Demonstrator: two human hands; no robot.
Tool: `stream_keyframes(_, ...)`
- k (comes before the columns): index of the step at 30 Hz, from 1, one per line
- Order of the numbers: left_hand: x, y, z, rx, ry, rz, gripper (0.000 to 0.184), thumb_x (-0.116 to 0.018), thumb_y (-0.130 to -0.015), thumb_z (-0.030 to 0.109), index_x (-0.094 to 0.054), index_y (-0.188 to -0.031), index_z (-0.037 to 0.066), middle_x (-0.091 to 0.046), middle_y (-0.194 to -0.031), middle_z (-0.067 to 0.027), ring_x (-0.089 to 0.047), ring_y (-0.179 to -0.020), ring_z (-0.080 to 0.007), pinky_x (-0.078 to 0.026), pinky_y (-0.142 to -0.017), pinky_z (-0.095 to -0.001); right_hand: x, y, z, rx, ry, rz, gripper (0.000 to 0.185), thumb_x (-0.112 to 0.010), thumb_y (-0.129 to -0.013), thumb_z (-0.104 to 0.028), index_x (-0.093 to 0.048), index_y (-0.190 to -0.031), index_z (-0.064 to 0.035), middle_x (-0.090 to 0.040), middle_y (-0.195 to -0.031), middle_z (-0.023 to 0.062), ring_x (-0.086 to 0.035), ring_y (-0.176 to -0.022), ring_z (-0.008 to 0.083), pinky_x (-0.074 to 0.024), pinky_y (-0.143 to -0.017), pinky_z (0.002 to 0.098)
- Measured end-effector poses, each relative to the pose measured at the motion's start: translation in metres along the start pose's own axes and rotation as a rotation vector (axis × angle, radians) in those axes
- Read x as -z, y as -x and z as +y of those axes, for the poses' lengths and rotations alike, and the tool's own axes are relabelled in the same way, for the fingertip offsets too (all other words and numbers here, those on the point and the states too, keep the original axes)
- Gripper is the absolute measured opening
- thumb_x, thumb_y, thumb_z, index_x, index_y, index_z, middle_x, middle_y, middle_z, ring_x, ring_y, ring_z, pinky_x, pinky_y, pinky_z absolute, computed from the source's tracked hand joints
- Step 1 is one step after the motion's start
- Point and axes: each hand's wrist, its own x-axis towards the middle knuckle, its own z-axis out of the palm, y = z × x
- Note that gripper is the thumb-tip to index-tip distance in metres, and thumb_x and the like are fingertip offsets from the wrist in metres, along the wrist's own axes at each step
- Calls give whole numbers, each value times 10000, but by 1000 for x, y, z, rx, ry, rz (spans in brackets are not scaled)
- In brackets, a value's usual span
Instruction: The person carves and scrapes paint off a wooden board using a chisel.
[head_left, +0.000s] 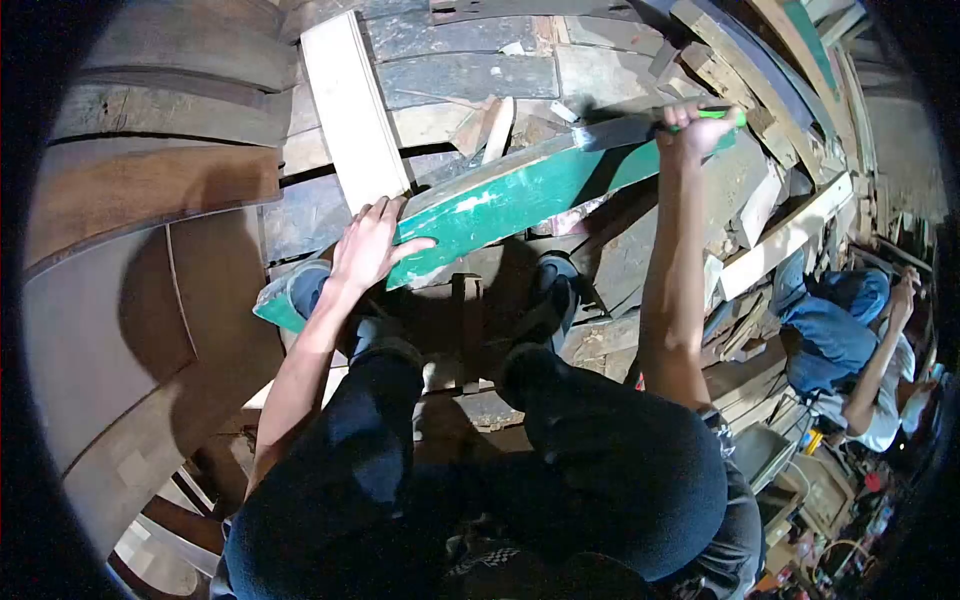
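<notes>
A long plank (500, 200) with a worn green painted face lies tilted across the work area, its bare wood edge turned up. My left hand (368, 245) grips its near left part, thumb on the green face and fingers over the upper edge. My right hand (692, 125) is closed around a tool (615, 132) with a green and black handle. Its flat, pale blade rests at the plank's upper edge near the far right end; the exact kind of tool is unclear. A pale board (352, 110) ends just beyond my left fingers.
My shoes (558, 275) are just below the plank. Stacked timber (765, 80) lies at the upper right, and broad brown boards (160, 200) lie to the left. Wood scraps (490, 125) lie behind the plank. Another person (850, 340) in jeans sits at the right.
</notes>
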Motion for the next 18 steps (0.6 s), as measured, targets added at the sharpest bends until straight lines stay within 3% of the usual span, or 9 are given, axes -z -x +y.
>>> stream_keyframes(3,3,-1,4,-14,-31,-1,828,-706,-821,606,-531,-1333,-21,-615,-1239,-245,-592,-1185,-423,-491,-994,-499,-14,10,2,-113,52,127,637,-364,-945,-757,-375,-973,-121,-316,-556,-4,-267,-416,141,-271,-402,292)
stream_keyframes(5,-2,-2,-1,-34,-38,12,837,-698,-821,620,-527,-1335,-19,-607,-1243,-238,-591,-1186,-414,-491,-993,-497,-17,3,-9,-49,115,100,638,-353,-949,-750,-385,-923,-113,-306,-550,-11,-258,-419,139,-261,-406,290)
stream_keyframes(7,0,1,1,-21,-24,3,848,-697,-819,627,-523,-1338,-20,-603,-1251,-235,-589,-1189,-411,-490,-993,-496,-15,3,-22,-18,34,-100,690,-302,-938,-787,-382,-732,-134,-299,-540,-17,-324,-447,156,-269,-419,323)
stream_keyframes(8,-5,0,-5,-51,-40,32,843,-698,-819,624,-527,-1331,-24,-612,-1233,-237,-600,-1173,-411,-497,-982,-495,-9,11,-10,-79,136,3,693,-290,-934,-791,-382,-719,-138,-310,-534,-9,-335,-438,163,-270,-411,323)
stream_keyframes(10,2,-1,2,-34,-26,14,842,-697,-819,623,-529,-1330,-25,-618,-1226,-242,-607,-1163,-412,-502,-974,-493,13,-6,32,-79,132,-292,707,-267,-927,-791,-371,-696,-131,-336,-523,17,-346,-411,192,-285,-393,333)
stream_keyframes(11,5,-1,4,-25,-21,-2,842,-697,-819,622,-530,-1330,-25,-620,-1222,-244,-610,-1159,-412,-505,-970,-492,-7,22,44,-269,49,-23,690,-282,-947,-756,-385,-722,-111,-333,-520,32,-331,-397,210,-297,-391,345)
stream_keyframes(13,-1,-1,-2,-41,-42,22,853,-700,-813,625,-528,-1338,-25,-622,-1229,-250,-613,-1157,-415,-508,-967,-494,-35,53,28,-255,56,-49,633,-401,-943,-714,-395,-758,-108,-293,-535,-12,-294,-408,161,-285,-410,310)
stream_keyframes(16,-5,1,-5,-39,-47,34,867,-691,-813,640,-521,-1348,-21,-604,-1265,-252,-584,-1201,-417,-482,-1009,-496,-12,14,5,-5,38,31,654,-369,-937,-745,-397,-748,-119,-288,-509,-33,-276,-410,131,-243,-389,302)
stream_keyframes(18,5,4,4,11,-24,-23,866,-688,-815,640,-520,-1349,-20,-597,-1277,-252,-575,-1214,-415,-473,-1021,-496,-10,25,3,-45,25,-22,655,-357,-943,-747,-406,-753,-122,-291,-495,-14,-287,-412,142,-237,-384,309)
